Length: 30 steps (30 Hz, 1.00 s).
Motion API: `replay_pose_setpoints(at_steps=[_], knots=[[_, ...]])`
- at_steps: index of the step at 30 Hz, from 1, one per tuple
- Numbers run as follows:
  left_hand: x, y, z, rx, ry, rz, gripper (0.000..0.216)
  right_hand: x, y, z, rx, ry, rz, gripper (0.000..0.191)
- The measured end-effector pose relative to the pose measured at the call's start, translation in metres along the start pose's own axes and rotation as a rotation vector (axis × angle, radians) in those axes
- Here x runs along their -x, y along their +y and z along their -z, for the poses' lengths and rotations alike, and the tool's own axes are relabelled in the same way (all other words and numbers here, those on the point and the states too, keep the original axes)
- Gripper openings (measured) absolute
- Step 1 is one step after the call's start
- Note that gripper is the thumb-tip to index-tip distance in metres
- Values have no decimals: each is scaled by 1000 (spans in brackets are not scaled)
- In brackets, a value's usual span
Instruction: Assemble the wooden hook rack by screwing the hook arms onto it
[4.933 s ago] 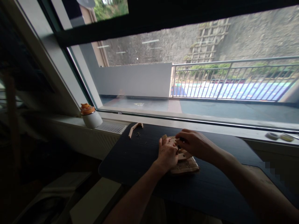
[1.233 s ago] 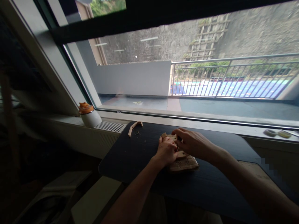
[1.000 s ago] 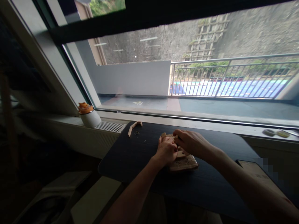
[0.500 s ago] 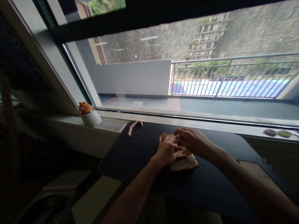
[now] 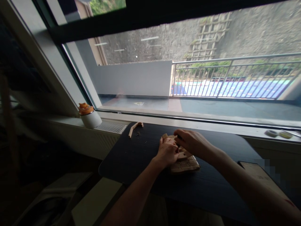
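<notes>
**Left hand (image 5: 167, 151) braces the piece (image 5: 182, 155), right hand (image 5: 190, 138) grips a dark tool (image 5: 179, 137)**

The wooden piece lies on a block (image 5: 185, 166) near the far middle of the table (image 5: 141, 164), with the block's near edge jutting out toward the person. The block probably serves as a raised, solid base, though it may have some other use. The left hand seems to press from above to stop the piece from sliding or turning, which would leave the right hand free to work beside it.

The left hand is curled, its fingers bent over the piece and touching it; their tips are partly hidden. The right hand is nearly closed, thumb and fingers pinching the tool, perhaps a driver. Its lower end is too small and shaded to make out.

A curved strip (image 5: 133, 129) lies well apart at the far left corner, with small dark bits (image 5: 138, 134), possibly screws, just beside it. Kept there, they are likely out of the way of both wrists yet within reach of the left.
</notes>
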State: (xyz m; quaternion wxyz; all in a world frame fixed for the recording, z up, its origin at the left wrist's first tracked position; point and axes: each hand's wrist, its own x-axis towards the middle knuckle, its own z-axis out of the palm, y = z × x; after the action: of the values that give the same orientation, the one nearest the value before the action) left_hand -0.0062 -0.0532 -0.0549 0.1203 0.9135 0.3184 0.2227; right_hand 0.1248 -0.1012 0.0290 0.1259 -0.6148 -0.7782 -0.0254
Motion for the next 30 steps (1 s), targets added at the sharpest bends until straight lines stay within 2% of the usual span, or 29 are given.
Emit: replay_pose_setpoints(at_steps=[4, 8, 11, 14, 18, 24, 30], knots=[[0, 0, 1, 8, -1, -7, 8, 2, -1, -2, 54, -4, -61, 25], [0, -1, 0, 7, -5, -17, 7, 4, 2, 5, 22, -1, -11, 30], [1, -1, 1, 11, -18, -16, 7, 5, 3, 7, -37, 15, 37, 25], [1, -1, 2, 6, -41, -2, 9, 5, 3, 4, -15, 27, -14, 19], [1, 0, 2, -14, -36, 0, 12, 7, 2, 1, 46, 11, -100, 22], [1, 0, 0, -14, -26, -3, 11, 9, 4, 4, -110, 39, -7, 27], [1, -1, 0, -17, -25, -18, 13, 6, 7, -9, -60, 107, -76, 20]])
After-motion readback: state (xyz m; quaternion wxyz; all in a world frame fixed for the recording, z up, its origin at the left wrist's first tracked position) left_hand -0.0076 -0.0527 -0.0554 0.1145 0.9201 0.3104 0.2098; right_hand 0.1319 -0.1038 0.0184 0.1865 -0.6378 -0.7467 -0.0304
